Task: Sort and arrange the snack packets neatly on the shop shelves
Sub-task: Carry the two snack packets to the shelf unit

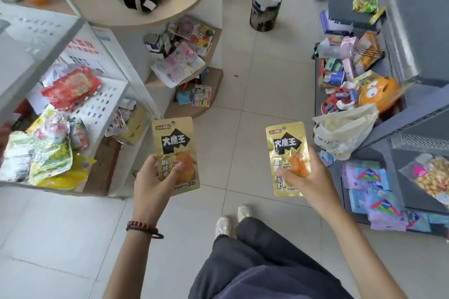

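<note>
As I read the head view: left hand (151, 177) and right hand (308, 177), both bare, forearms uncovered. Left wrist: bracelet of round dark red beads (142, 225), with a thin dark elastic band (158, 235) touching it on the forearm side. Legs: loose dark blue-grey fabric trousers (255, 264). Feet: pair of white low shoes (222, 226).

Single head-worn wide-angle view, pitched forward and steeply down onto the aisle floor (262, 80). Near field is arm's reach: left hand (155, 175) and right hand (308, 177) mid-frame, shoes (222, 224) at bottom centre. White shelf (107, 94) bows in at the left edge, grey shelf (401, 114) at the right.
</note>
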